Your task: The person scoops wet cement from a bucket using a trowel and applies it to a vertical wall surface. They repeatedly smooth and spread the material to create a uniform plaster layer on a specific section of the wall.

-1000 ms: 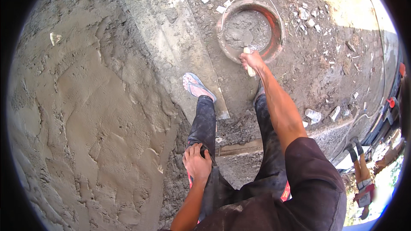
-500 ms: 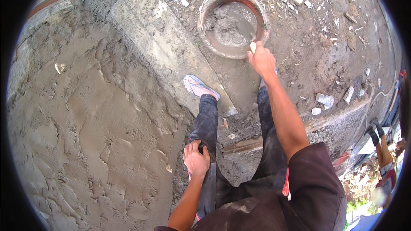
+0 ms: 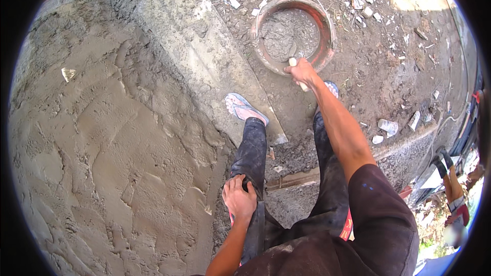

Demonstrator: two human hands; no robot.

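My right hand (image 3: 303, 73) is closed around the pale handle of a trowel (image 3: 292, 62) at the near edge of a bucket. The tool's metal neck reaches over the rim, while its blade is mostly hidden in the mix. The round bucket (image 3: 327, 60) has a reddish inner wall, a mud-caked rim and a thin wire handle at its far side. Wet grey mortar (image 3: 279, 33) fills its lower part. My left hand (image 3: 239, 197) rests on my left knee, its fingers spread over the dark trouser leg and no tool in it.
Fresh, rippled mortar (image 3: 128, 158) covers the ground at left. A mortar-smeared board (image 3: 199, 46) lies beside it, under my left sandalled foot (image 3: 245, 108). Rubble (image 3: 357, 2) and a plastic cup (image 3: 388, 127) lie at right. Another person's legs (image 3: 451, 179) show at the far right.
My right hand has turned and shifted slightly left and down at the bucket, and the trowel's neck now shows inside. The mortar looks flatter. My left hand stays on the knee.
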